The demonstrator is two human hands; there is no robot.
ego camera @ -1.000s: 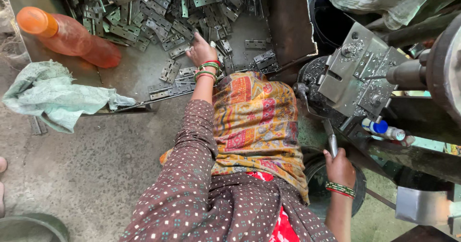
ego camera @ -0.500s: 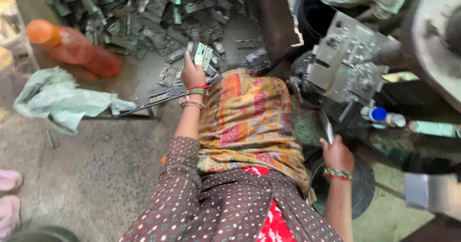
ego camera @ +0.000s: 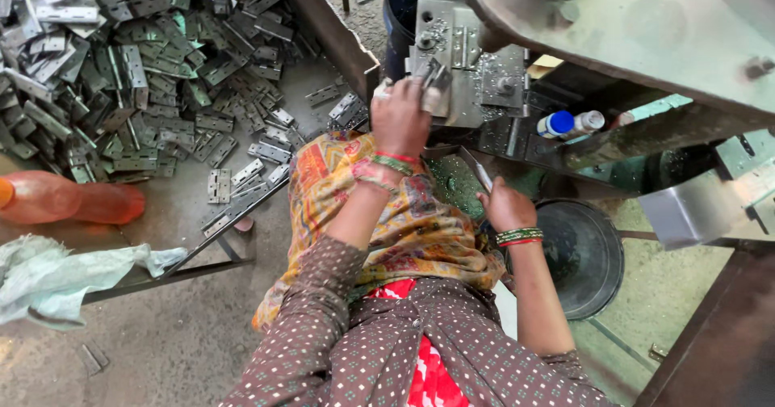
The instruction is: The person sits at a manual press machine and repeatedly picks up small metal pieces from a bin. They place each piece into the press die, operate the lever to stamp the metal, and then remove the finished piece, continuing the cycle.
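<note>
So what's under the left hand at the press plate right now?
The left hand presses metal hinge pieces against the grey press plate. Only their upper edges show; the palm covers the rest, so the count is unclear.

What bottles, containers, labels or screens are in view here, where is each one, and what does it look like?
Orange plastic bottle: lying on the tray at far left, translucent.
Small bottle: on the machine ledge right of the left hand, white with blue cap.
Second small bottle: beside it, pale.
No screens or signs visible.
</note>
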